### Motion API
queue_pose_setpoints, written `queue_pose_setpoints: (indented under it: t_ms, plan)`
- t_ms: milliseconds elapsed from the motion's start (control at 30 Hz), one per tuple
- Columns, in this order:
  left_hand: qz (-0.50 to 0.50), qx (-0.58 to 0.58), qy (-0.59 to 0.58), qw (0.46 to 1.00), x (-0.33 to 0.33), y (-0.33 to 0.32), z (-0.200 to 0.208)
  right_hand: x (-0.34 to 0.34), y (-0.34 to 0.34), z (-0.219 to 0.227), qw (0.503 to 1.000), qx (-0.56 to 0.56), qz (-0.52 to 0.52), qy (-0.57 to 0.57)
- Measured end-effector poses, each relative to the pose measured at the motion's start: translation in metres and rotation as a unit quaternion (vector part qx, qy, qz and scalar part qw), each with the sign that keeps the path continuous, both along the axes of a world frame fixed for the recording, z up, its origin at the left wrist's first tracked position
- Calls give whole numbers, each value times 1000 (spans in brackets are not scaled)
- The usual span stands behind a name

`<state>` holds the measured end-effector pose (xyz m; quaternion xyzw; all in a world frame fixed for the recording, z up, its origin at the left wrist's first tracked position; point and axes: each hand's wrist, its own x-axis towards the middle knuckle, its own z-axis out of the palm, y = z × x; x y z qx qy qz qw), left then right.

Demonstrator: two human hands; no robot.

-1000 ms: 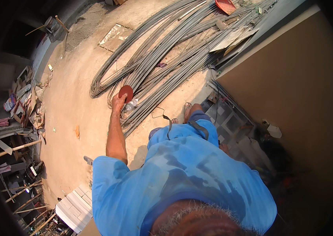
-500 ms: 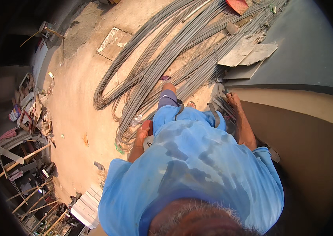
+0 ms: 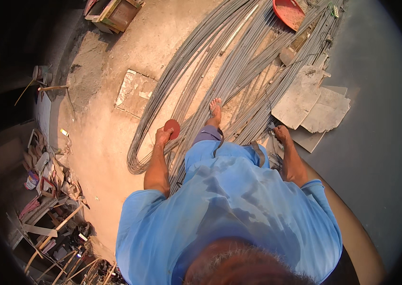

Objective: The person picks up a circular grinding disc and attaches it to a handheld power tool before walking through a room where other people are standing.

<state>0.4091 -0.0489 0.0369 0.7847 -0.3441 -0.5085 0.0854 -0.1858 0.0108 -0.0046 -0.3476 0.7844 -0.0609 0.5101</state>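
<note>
My left hand point(image 3: 163, 137) is closed on the edge of a flat, round, reddish-brown disc point(image 3: 173, 127), held out beside my left leg over the floor. My right hand point(image 3: 282, 134) is closed by my right side, near some broken flat sheets. A small greyish thing point(image 3: 271, 126) pokes out from its fingers; its kind does not show. Beneath and ahead of me lie long bundles of grey steel bars point(image 3: 182, 66), bent into a loop at the left. My bare foot point(image 3: 215, 110) is over these bars.
Broken pale sheets point(image 3: 300, 97) lie to the right of the bars, beside a grey surface point(image 3: 372, 118). A red basin point(image 3: 290, 14) stands at the far end. Cluttered scrap and poles point(image 3: 51, 213) line the left side. A wooden box point(image 3: 115, 15) sits far left.
I have moved forward along the bars, and one foot now shows ahead of me. My left hand has swung forward, bringing the round disc into full view. The right hand stays closed.
</note>
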Motion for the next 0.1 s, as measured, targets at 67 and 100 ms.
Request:
queue_pose_setpoints:
  t_ms: [67,100]
  plan:
    - [-99,-110,-56,987,4,-157,20,2,-20,-8,999,13,-28,18]
    - [-143,-132,-78,978,-15,-233,40,-6,-15,-6,993,67,-92,-22]
